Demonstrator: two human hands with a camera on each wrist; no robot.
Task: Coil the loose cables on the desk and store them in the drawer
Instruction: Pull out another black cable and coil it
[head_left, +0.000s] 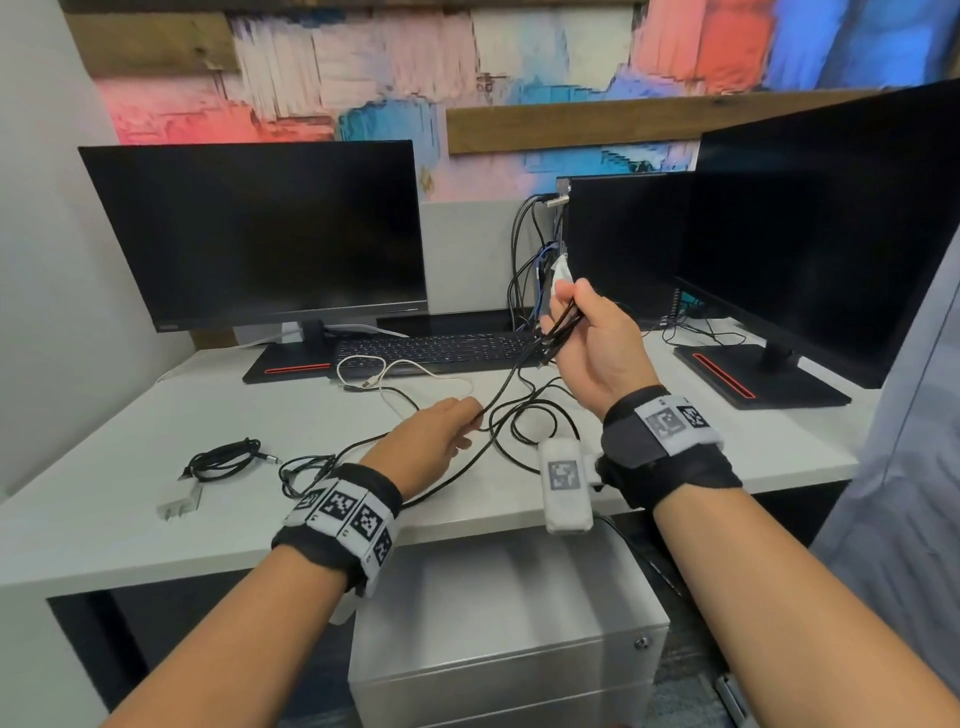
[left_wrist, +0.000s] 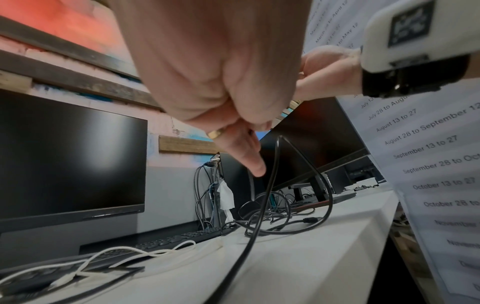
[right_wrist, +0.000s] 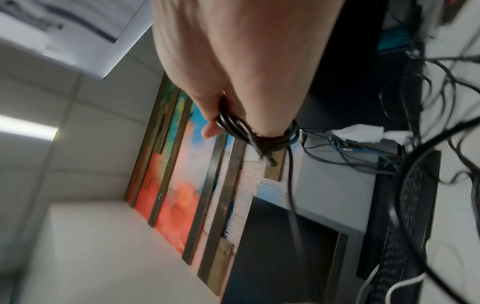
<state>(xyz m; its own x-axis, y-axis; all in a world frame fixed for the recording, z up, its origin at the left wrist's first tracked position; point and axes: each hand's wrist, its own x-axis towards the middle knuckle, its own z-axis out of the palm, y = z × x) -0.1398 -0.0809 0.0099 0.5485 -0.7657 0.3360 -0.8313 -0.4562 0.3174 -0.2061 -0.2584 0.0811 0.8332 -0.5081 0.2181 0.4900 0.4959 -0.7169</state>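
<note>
The right hand (head_left: 592, 343) clutched looped turns of the thin black cable (head_left: 506, 382); the left hand (head_left: 436, 436) pinched its slack above the white bench (head_left: 130, 519).

Setting: office workstation. White desk (head_left: 519, 499) against a grey partition panel (head_left: 467, 249). Three dark, switched-off monitors: one at left (head_left: 260, 228), a large one at right (head_left: 841, 218), a smaller one (head_left: 623, 244) between them, partly behind the large one. Black keyboard (head_left: 436, 349) lies just in front of the left monitor's stand. Bundle of connected cables (head_left: 530, 260) hangs down the partition between the screens. Metal drawer pedestal (head_left: 509, 623) with a key lock stands under the desk's front edge. Printed schedule of date ranges (left_wrist: 428, 148) hangs at the right side. Wall behind carries a painted panel (head_left: 363, 67) in red, pink and blue with wooden strips. Ceiling tiles with a strip light (right_wrist: 28, 127) show overhead.
</note>
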